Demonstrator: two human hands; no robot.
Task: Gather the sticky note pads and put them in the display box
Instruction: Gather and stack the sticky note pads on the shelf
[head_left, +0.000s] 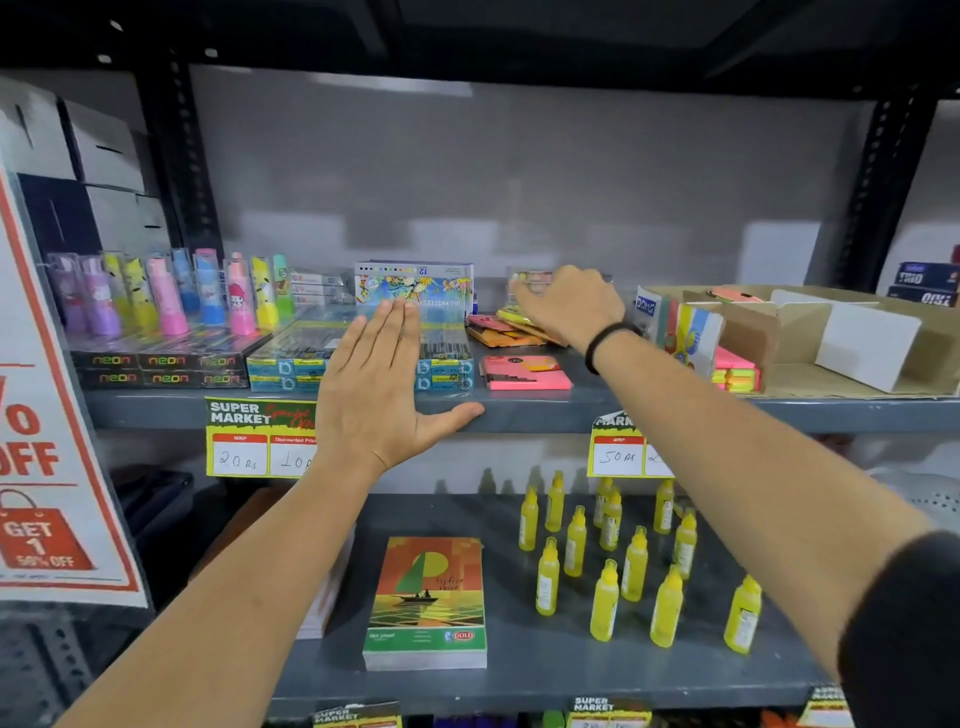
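A pink sticky note pad (524, 375) lies near the front edge of the upper shelf (545, 408). Behind it is a loose pile of orange, pink and yellow pads (493, 328). My right hand (569, 304) reaches over that pile with its fingers curled down on the pads at the back; motion blur hides whether they grip one. The cardboard display box (810, 325) stands to the right, with neon pads (737, 370) stacked in its left part. My left hand (374, 387) is flat and spread in front of the shelf, its thumb along the shelf edge, holding nothing.
Teal pen boxes (283, 364), black "neon" boxes (156, 366), cartoon tubes (171, 299) and an oil pastel box (415, 288) fill the shelf's left side. On the lower shelf are several yellow bottles (605, 597) and a notebook (428, 603). A sale sign (47, 441) hangs left.
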